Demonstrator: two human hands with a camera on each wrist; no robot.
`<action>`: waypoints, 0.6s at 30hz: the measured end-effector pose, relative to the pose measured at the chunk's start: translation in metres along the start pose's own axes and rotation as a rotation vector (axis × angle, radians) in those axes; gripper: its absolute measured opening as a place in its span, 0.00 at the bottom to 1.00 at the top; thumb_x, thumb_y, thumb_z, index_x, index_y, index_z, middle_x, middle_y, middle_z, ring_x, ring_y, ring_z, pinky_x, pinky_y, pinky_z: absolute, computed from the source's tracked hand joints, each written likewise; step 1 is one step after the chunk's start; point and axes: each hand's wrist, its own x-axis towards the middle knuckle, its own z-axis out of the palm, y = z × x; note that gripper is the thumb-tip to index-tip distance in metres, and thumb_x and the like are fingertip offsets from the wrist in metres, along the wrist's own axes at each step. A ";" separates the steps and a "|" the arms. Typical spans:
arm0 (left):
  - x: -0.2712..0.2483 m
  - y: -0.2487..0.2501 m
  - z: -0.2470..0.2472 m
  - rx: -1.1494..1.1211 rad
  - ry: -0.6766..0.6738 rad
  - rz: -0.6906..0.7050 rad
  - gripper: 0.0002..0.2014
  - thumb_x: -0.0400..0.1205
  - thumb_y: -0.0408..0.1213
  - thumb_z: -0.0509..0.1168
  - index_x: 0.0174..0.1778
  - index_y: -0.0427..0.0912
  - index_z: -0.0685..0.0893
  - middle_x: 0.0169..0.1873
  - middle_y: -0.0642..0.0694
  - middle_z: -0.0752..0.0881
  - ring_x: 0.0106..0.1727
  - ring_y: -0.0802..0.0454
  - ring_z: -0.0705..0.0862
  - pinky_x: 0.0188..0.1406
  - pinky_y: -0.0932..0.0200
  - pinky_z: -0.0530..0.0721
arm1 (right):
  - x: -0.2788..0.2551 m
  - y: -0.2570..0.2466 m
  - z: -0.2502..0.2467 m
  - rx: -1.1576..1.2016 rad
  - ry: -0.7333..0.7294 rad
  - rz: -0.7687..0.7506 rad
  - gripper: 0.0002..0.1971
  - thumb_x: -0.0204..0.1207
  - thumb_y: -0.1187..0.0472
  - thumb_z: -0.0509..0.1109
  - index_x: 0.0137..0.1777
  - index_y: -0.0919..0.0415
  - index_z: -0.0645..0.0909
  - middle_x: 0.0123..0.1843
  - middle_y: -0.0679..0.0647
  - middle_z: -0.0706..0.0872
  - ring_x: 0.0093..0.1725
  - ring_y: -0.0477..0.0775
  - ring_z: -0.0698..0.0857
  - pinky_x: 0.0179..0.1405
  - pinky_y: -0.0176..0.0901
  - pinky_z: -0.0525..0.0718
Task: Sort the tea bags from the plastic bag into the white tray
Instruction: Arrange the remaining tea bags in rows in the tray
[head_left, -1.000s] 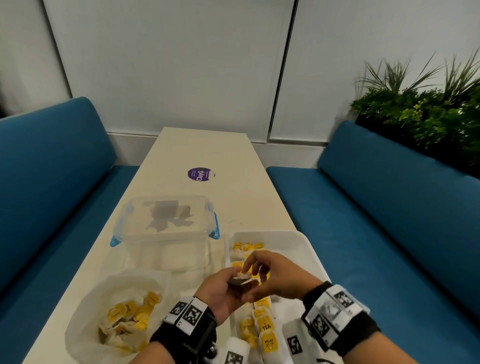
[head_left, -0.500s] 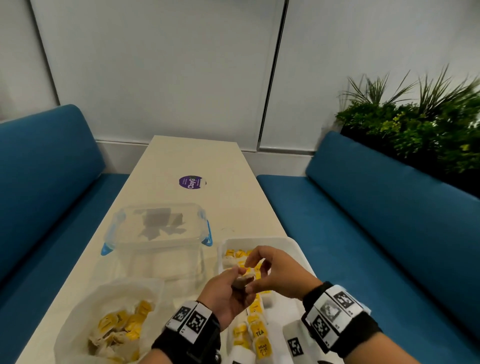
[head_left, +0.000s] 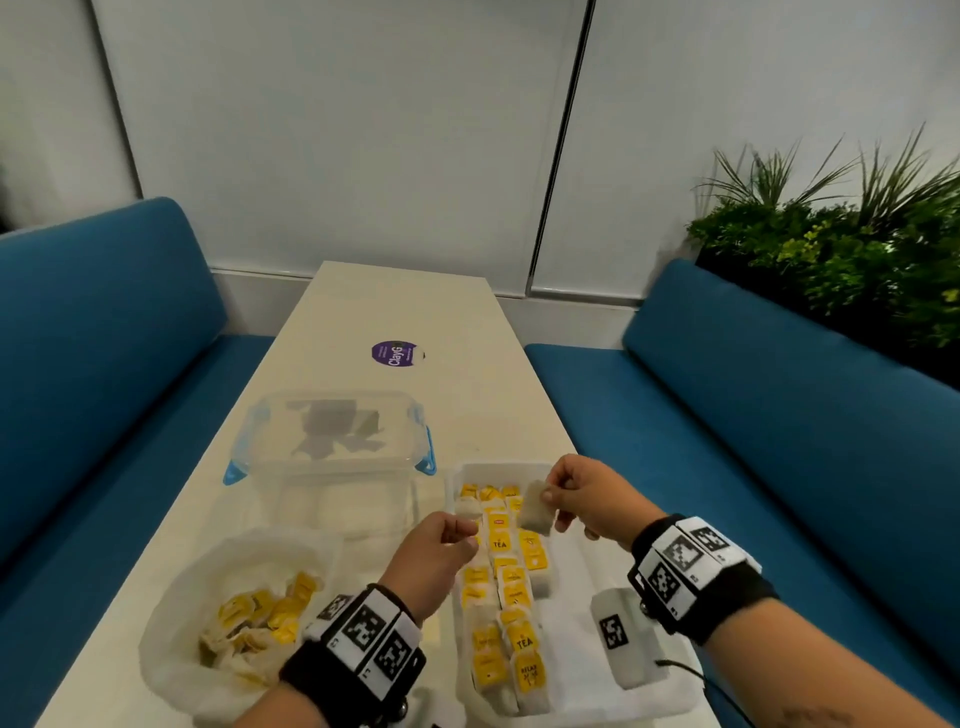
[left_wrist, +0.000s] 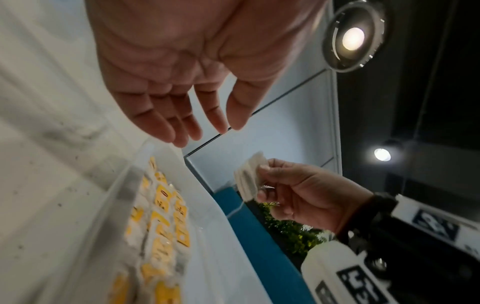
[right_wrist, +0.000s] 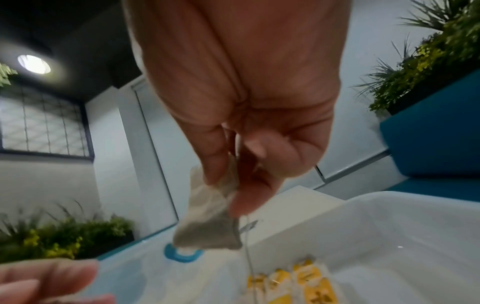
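Your right hand pinches a tea bag between thumb and fingertips, holding it in the air over the far end of the white tray; the right wrist view shows the bag hanging from the pinch with a thin string trailing down toward the tray. Your left hand holds nothing: its fingers are relaxed and slightly apart, thumb and forefinger close but not gripping, and it hovers at the tray's left edge, near the right hand yet not touching it. The white tray sits on the table at your right and carries rows of tea bags with yellow tags along its left side, while its right part is bare white. The plastic bag lies open at your near left, and a loose heap of yellow-tagged tea bags rests in its bottom. Beyond it stands a clear lidded container with blue clips; a few dark flat pieces lie in it, too blurred to identify. A purple round sticker sits farther up the table.
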 end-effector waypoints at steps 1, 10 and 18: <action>0.001 -0.003 -0.001 0.064 0.016 0.028 0.04 0.82 0.32 0.62 0.51 0.43 0.78 0.48 0.50 0.79 0.42 0.59 0.77 0.35 0.68 0.74 | 0.004 0.003 -0.001 -0.097 -0.037 0.039 0.06 0.81 0.64 0.63 0.42 0.57 0.73 0.33 0.54 0.84 0.29 0.46 0.82 0.18 0.36 0.69; 0.000 -0.042 0.000 0.579 -0.095 0.045 0.25 0.78 0.25 0.62 0.69 0.50 0.71 0.71 0.53 0.68 0.69 0.54 0.71 0.62 0.68 0.71 | 0.032 0.027 0.022 -0.629 -0.489 0.363 0.10 0.80 0.70 0.59 0.39 0.60 0.75 0.36 0.52 0.83 0.32 0.49 0.84 0.28 0.37 0.78; -0.001 -0.045 0.001 0.636 -0.133 0.057 0.26 0.80 0.28 0.62 0.73 0.49 0.68 0.75 0.53 0.64 0.74 0.56 0.67 0.68 0.70 0.64 | 0.058 0.042 0.043 -0.689 -0.448 0.335 0.08 0.75 0.63 0.71 0.36 0.59 0.78 0.36 0.54 0.89 0.26 0.45 0.84 0.24 0.35 0.81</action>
